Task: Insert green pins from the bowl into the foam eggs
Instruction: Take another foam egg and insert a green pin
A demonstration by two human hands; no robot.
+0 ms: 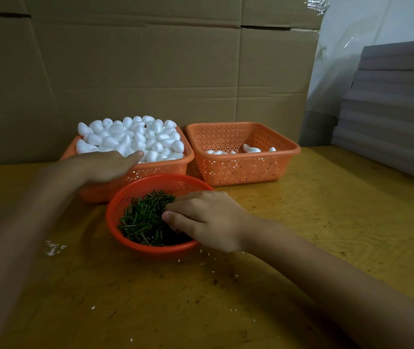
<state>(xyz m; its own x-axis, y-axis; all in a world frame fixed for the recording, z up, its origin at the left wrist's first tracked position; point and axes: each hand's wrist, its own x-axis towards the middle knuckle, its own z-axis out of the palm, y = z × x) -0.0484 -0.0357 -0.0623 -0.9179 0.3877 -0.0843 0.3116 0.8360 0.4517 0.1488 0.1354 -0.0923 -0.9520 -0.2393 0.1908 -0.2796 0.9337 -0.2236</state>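
from my remote view, a wooden table (pixel 326 222) stands before a cardboard wall (pixel 150 71). nearest me sits a round red bowl (pixel 115 205) holding a heap of green pins (pixel 143 220). the right hand (pixel 205 217) reaches into it, fingers bent down among the pins; i cannot tell whether it grasps any. behind the bowl, touching it, an orange basket (pixel 160 171) is piled high with white foam eggs (pixel 130 137). the left hand (pixel 107 166) lies palm down over its near rim against the eggs; its fingers are hidden, so i cannot tell its grip. just beside, a second orange basket (pixel 241 170) holds a few eggs (pixel 251 149). white crumbs (pixel 53 248) dot the table.
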